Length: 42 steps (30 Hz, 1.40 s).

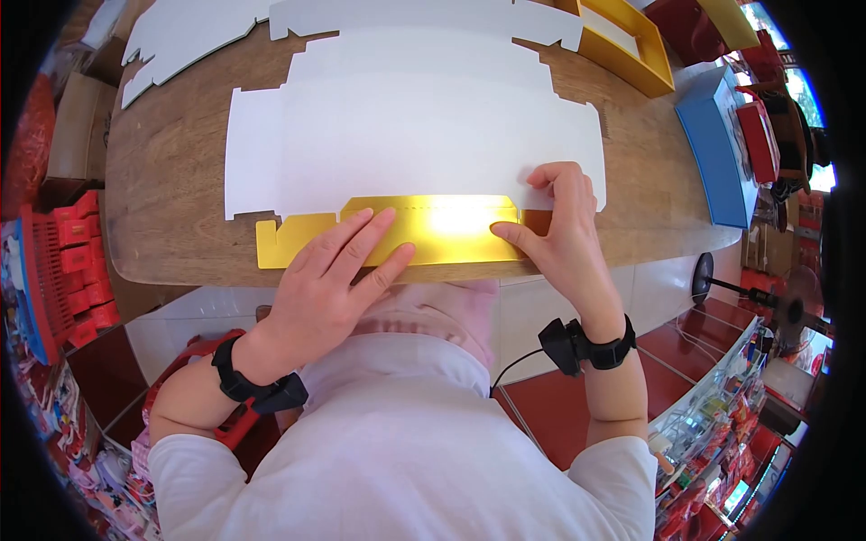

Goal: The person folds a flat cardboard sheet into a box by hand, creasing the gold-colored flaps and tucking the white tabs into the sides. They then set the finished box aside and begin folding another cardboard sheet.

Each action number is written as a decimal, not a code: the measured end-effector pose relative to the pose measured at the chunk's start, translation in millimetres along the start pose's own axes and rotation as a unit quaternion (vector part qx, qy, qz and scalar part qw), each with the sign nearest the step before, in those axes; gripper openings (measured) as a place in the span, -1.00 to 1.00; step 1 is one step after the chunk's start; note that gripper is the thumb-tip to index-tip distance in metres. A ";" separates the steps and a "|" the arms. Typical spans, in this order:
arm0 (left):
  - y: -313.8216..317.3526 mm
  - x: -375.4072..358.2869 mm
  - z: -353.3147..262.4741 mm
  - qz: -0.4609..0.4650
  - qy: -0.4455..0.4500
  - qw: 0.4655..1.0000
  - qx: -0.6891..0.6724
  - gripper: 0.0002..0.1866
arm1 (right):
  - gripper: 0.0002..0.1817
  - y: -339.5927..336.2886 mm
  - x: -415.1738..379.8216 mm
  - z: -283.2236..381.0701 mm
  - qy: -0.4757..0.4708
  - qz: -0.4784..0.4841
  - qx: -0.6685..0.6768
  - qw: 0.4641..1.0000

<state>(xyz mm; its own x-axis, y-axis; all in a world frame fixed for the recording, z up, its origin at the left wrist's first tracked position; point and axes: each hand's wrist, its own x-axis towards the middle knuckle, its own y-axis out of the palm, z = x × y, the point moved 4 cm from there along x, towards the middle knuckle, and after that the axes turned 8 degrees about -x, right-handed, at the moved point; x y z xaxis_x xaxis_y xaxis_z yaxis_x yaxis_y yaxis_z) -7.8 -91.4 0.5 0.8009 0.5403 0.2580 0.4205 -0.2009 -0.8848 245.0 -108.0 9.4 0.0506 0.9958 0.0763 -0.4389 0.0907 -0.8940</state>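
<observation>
A flat cardboard box blank [415, 117] lies white side up on the wooden table. Its near strip is folded over and shows a shiny gold flap [442, 225] along the table's front edge. My left hand [329, 279] lies over the left part of this flap, fingers stretched out and pressed on the gold. At the flap's right end, my right hand [564, 225] touches the gold with its thumb, while its bent fingers stay apart from the thumb above the white board. Its outer fingers are partly hidden.
Another white blank [189, 41] lies at the far left of the wooden table [171, 189]. A gold box tray [631, 54] sits at the far right, near a blue box [717, 149]. To the left stands a red basket [59, 261]; a fan [794, 307] stands right.
</observation>
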 end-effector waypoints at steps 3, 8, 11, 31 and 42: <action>-0.5 0.7 -1.1 -0.004 0.008 1.000 0.018 -0.47 | -0.47 0.0 -2.5 3.0 -0.005 -0.005 -0.038 0.999; -3.8 -2.5 -5.4 -0.004 0.038 0.997 0.066 -0.56 | -0.63 11.7 -33.1 22.0 -0.250 -0.076 -0.036 0.965; -5.3 -10.7 -10.8 -0.027 0.052 0.995 0.077 -0.59 | -0.56 8.5 -45.3 33.3 -0.250 -0.061 -0.048 0.965; -10.0 44.1 48.6 -0.037 -0.084 0.995 -0.044 -0.55 | -0.78 12.8 28.6 33.1 -0.131 -0.073 -0.022 0.988; -5.9 39.8 53.7 -0.082 -0.084 0.992 -0.046 -0.64 | -0.78 60.9 18.1 106.6 -0.076 0.064 0.411 0.906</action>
<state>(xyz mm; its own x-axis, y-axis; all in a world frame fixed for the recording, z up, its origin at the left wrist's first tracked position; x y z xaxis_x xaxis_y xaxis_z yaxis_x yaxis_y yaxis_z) -1.2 -24.8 -4.9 0.6398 0.6984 0.3207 0.5829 -0.1690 -0.7948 123.6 -83.2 3.4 -0.1435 0.9834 0.1107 -0.9555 -0.1085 -0.2743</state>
